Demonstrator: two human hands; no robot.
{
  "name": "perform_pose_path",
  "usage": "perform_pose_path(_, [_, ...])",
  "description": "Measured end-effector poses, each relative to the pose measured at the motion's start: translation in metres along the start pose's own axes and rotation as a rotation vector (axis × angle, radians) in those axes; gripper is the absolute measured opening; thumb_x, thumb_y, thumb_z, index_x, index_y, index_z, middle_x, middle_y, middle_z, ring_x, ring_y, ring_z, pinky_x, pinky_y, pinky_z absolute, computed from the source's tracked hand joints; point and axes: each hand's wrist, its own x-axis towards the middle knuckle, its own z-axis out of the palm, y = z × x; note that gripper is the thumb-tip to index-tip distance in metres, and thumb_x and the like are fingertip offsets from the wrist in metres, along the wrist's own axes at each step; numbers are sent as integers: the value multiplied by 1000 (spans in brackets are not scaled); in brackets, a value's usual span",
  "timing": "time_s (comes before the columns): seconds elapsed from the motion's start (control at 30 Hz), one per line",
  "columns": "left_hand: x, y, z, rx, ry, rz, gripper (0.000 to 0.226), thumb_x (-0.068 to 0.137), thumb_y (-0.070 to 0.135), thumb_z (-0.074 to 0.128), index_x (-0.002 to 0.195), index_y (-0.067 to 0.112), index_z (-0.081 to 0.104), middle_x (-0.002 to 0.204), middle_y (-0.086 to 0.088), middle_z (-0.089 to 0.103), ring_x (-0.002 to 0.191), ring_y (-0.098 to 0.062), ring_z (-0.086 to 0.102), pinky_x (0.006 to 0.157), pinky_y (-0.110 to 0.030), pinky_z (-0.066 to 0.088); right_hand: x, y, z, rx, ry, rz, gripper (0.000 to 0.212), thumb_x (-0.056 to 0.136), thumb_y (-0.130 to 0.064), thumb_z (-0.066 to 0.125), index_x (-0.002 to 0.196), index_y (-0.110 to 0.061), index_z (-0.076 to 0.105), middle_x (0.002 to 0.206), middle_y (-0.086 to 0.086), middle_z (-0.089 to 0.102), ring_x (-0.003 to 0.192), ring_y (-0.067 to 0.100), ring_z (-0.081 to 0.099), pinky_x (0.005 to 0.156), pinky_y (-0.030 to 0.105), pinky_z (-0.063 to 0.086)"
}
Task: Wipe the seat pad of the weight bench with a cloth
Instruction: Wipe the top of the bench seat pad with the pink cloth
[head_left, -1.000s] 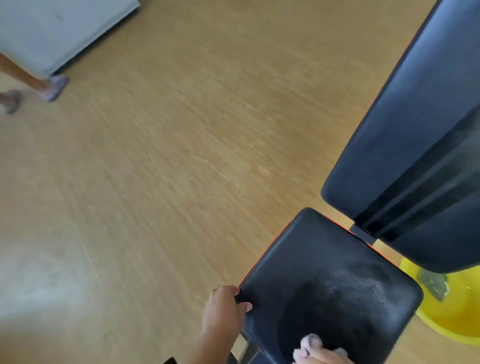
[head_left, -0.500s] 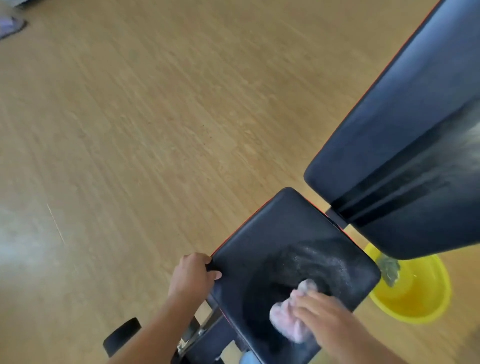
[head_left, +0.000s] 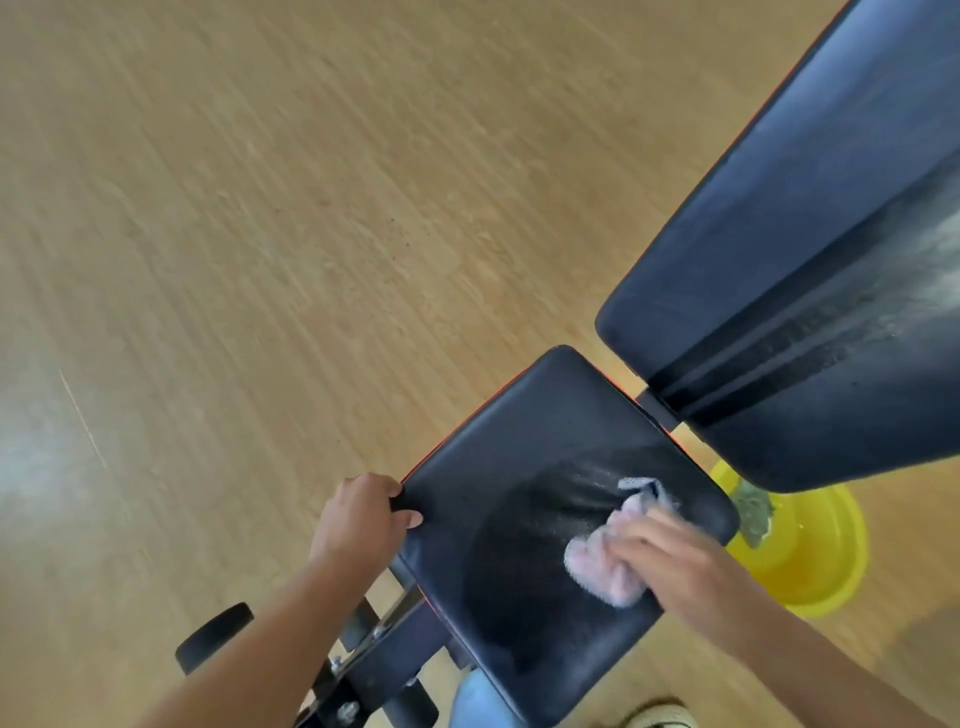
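The black seat pad (head_left: 519, 467) of the weight bench lies low in the middle of the view, with wet streaks and a dusty patch on its right half. My right hand (head_left: 670, 561) presses a crumpled pale pink cloth (head_left: 602, 566) onto the pad near its right edge. My left hand (head_left: 358, 519) grips the pad's left corner, thumb on top. The tilted black back pad (head_left: 810, 270) rises at the upper right, also streaked with dust.
A yellow basin (head_left: 815, 551) with a grey-green rag (head_left: 753, 512) on its rim stands on the floor right of the seat, partly under the back pad. The bench frame and a black foam roller (head_left: 213, 636) lie below left. Wooden floor spreads to the left.
My right hand has slid the cloth up and to the right across the seat pad. The view has dropped lower, showing more of my arms. My left hand stays on the pad's corner.
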Motion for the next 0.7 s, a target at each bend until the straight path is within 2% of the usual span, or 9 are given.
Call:
perform_pose_path(0.07, [0,0,0,21,4,8,29,82,30,74,66,22,51,70,1,56,69,-27,56,56,-31,35,27,33,-18,-132,181,350,23,83,13,55,83,-8,65,78,5,56,77,27,54,76,32,41])
perform_pose_path(0.17, [0,0,-1,43,-4,27,20,82,31,74,74,21,59,75,-3,57,72,-29,56,57,-32,35,95,-3,0,154,473,930,19,85,11,61,80,-3,72,76,9,60,80,31,52,69,31,41])
perform_pose_path(0.23, [1,-1,0,44,-5,26,25,81,32,74,70,24,54,73,-2,57,70,-28,56,54,-31,33,123,-54,21,342,451,808,21,81,14,63,84,-5,73,83,7,63,86,28,57,77,24,43])
perform_pose_path(0.33, [5,-3,-2,45,-21,30,17,80,29,73,77,15,65,77,-6,64,75,-31,62,55,-32,41,95,-115,45,306,83,158,19,82,11,61,86,-6,68,87,6,61,84,22,54,77,33,49])
perform_pose_path(0.43, [9,-7,-8,-7,-99,41,22,78,31,79,91,14,77,87,-8,74,84,-29,67,68,-34,52,61,-69,29,190,-87,-201,32,80,13,54,94,-11,69,96,1,62,96,20,56,94,33,49])
perform_pose_path(0.5, [13,-11,-13,-60,-130,30,27,77,28,81,102,16,80,97,-6,76,90,-26,67,72,-33,53,73,-17,11,142,99,45,34,80,18,53,90,-9,71,89,1,61,93,20,58,93,32,50])
perform_pose_path(0.6, [20,-14,-18,-67,-177,44,36,77,26,83,112,19,79,108,-1,75,97,-20,64,79,-26,44,124,6,5,157,383,742,20,83,13,63,91,-1,75,86,10,62,91,27,57,81,41,53])
perform_pose_path(0.63, [23,-15,-20,-70,-197,45,36,77,24,83,113,18,79,110,-2,75,100,-22,66,80,-27,47,141,-10,11,186,423,860,19,82,13,63,89,0,75,85,11,62,89,29,56,78,46,53])
perform_pose_path(0.7, [24,-16,-25,-91,-230,37,34,77,19,83,111,17,80,109,-2,76,102,-26,70,80,-30,53,154,-63,32,287,381,737,20,78,13,62,86,-4,72,86,8,61,88,24,55,80,44,52])
